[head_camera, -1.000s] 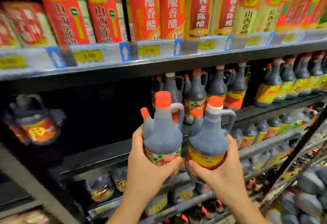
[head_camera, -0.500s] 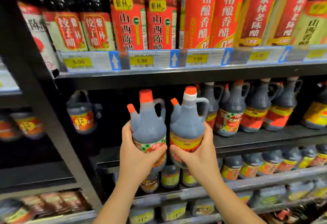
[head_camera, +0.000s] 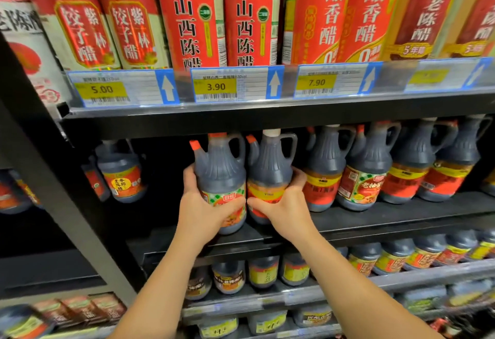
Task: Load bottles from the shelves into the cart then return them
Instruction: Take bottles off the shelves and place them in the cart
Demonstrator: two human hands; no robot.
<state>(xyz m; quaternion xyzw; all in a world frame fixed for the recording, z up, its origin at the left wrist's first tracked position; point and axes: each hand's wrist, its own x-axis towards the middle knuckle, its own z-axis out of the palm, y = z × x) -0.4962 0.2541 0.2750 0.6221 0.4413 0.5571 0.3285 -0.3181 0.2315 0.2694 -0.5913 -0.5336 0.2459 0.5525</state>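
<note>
Far to the left, a lone jug (head_camera: 122, 175) of dark sauce sits back in the shadow of the middle shelf (head_camera: 401, 212), well apart from the rest. Next along, the person's left hand (head_camera: 203, 210) is wrapped round the lower body of a green-checked jug (head_camera: 219, 178), thumb across the label, fingers behind it. Touching it on the right, a yellow-banded jug (head_camera: 269, 175) is gripped the same way by the right hand (head_camera: 284, 204). The two hands are close together, thumbs almost meeting, each clamped on its own bottle. Both jugs stand upright at the front lip of the middle shelf, their caps just under the upper shelf (head_camera: 267, 119) with its price tags (head_camera: 217, 87). I cannot tell whether their bases rest on the shelf or hang just above it. To the right, a row of jugs (head_camera: 367, 172) fills the shelf, the nearest just beside the right hand.

No cart is in view. I take this for the return step, with the pair going into the gap left of the row, though a pick-up would look much the same. If so, the next move calls for pushing both jugs level and deeper in, minding the caps under the upper shelf, then loosening both grips.
</note>
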